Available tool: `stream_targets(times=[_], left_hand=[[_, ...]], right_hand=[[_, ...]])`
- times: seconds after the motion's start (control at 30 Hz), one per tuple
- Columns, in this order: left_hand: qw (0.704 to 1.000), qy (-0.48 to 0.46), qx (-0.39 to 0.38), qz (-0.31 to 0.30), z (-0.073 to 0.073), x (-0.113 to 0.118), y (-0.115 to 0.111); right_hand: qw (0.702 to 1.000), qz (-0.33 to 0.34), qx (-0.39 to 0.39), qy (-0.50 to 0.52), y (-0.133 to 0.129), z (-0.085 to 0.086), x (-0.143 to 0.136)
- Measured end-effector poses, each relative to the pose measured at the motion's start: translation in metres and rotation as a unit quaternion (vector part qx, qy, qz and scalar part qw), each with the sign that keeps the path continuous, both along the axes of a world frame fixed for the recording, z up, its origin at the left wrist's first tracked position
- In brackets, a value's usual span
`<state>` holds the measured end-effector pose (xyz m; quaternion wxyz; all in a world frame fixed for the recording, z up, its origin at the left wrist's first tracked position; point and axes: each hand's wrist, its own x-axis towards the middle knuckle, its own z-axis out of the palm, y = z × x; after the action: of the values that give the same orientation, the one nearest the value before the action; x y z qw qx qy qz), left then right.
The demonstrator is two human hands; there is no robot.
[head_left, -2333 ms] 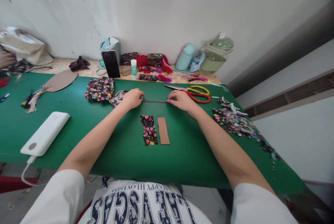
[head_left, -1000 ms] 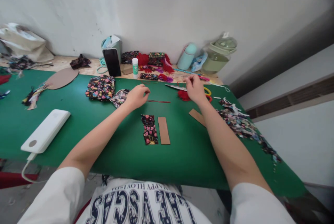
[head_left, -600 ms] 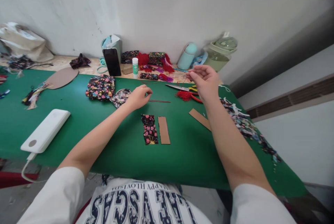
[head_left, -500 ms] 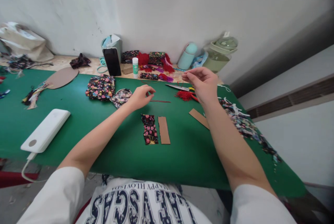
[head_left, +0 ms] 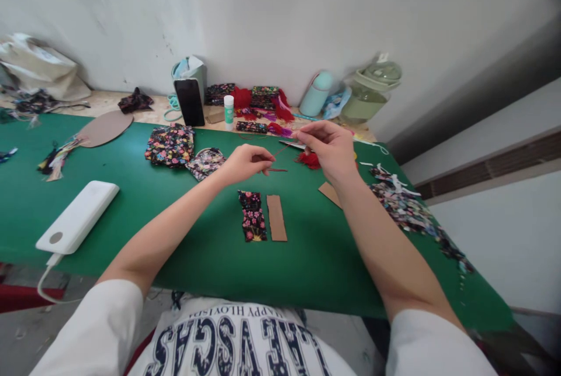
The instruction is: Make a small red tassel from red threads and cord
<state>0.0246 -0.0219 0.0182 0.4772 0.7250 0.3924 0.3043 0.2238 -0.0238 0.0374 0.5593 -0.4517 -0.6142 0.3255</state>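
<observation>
Between the hands (head_left: 248, 164), a thin red thread (head_left: 280, 151); nearer than them, a pink-flowered black fabric strip (head_left: 253, 216) and brown cardboard rectangle (head_left: 276, 218).

Phone (head_left: 189, 102) and flask (head_left: 316, 95) by the wall (head_left: 280, 25)

The dark phone stands upright; at right, the blue flask is near a green jug (head_left: 366, 95). A pale bag (head_left: 41, 66) slumps far left, and a white power bank (head_left: 79, 215) lies nearer, cable (head_left: 53, 260) attached

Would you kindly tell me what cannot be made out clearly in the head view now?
All in the head view:
Scissors: handles mostly hidden behind the right hand.
Angled cardboard strip: lower end hidden behind the right forearm.
Red thread: too thin to tell whether the left hand grips it.
Cloth bag: cut off by the picture's left edge.
</observation>
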Motion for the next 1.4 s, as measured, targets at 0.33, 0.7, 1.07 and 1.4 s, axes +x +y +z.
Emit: stream_targets(times=[0.33,0.7,1.07,1.4], left_hand=[[0.989,0.127,0.011,0.069,-0.005,-0.031,0.024],[0.967,0.220,0.079,0.101,-0.021,-0.040,0.035],[0.931,0.291,0.198,0.099,-0.028,-0.044,0.044],[0.937,0.290,0.167,0.097,-0.032,-0.044,0.044]], right_hand=[[0.995,-0.002,-0.081,-0.065,0.027,-0.027,0.027],[0.960,0.045,-0.092,-0.261,0.030,-0.038,0.031],[0.933,0.087,-0.072,-0.341,0.032,-0.048,0.035],[0.892,0.082,-0.039,-0.444,0.035,-0.056,0.036]])
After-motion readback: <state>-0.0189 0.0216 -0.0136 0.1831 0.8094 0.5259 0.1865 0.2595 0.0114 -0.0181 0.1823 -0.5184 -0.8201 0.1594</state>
